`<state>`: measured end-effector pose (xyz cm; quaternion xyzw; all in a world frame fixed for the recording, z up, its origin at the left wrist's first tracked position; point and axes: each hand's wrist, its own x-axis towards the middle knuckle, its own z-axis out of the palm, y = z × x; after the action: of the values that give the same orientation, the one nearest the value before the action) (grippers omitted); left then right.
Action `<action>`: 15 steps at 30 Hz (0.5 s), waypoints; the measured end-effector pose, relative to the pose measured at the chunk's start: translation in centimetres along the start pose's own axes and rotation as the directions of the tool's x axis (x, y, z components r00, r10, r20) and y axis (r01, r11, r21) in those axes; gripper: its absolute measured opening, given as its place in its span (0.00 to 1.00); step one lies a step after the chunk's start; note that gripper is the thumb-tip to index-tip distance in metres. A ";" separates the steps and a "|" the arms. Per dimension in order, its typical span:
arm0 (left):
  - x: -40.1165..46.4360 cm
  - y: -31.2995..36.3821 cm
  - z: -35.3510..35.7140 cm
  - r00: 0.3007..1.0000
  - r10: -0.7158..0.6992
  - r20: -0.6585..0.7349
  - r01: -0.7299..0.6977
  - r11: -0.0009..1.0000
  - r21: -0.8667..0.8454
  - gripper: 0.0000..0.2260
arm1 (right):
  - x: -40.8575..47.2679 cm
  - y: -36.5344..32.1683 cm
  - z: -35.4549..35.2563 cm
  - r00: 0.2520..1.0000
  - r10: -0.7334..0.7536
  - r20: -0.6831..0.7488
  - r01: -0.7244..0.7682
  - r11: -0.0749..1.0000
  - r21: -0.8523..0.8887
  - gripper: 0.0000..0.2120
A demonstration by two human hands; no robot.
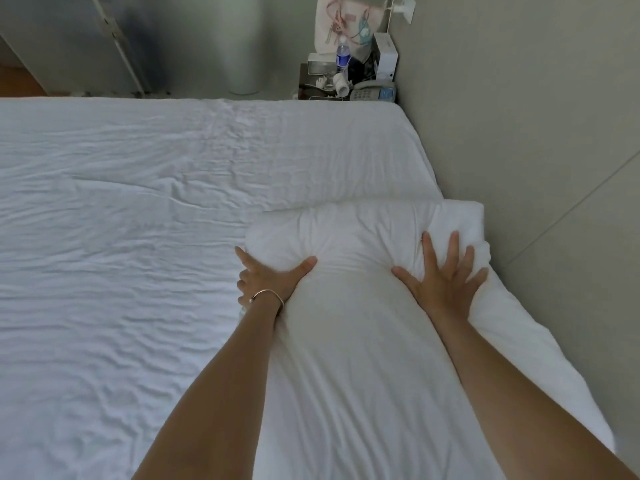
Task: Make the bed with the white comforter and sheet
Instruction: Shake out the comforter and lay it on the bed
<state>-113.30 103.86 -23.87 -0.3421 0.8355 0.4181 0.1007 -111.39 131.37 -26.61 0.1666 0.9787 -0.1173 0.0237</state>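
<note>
Pressing puffy comforter [363,341] | left hand [273,277] cupping | right hand [445,275] fingers splayed | wrinkled sheet [121,220]

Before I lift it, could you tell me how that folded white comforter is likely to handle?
Probably soft and floppy: the comforter dents deeply where the left hand and right hand press it. It looks puffy, so likely light for its bulk. Its loose end would likely sag or unfold over the wrinkled sheet.
</note>
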 end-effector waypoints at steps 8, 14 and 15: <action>-6.4 1.7 -9.2 0.923 0.250 0.291 -0.071 0.856 -0.512 0.33 | -7.6 2.1 -6.1 1.000 0.006 -0.016 -0.005 0.997 0.072 0.54; -13.6 2.1 -13.5 0.824 0.431 0.368 -0.282 0.875 -0.394 0.35 | -12.6 -1.5 -18.0 0.910 -0.406 -0.082 0.410 0.911 0.036 0.72; -14.8 1.9 -14.0 0.802 0.463 0.377 -0.329 0.870 -0.368 0.37 | -13.0 -2.6 -20.4 0.869 -0.492 -0.060 0.491 0.871 -0.035 0.73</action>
<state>-101.81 101.08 -7.12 -0.0616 0.7726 0.6134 0.1520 -100.10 129.64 -5.09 -0.0840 0.9902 -0.1046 -0.0382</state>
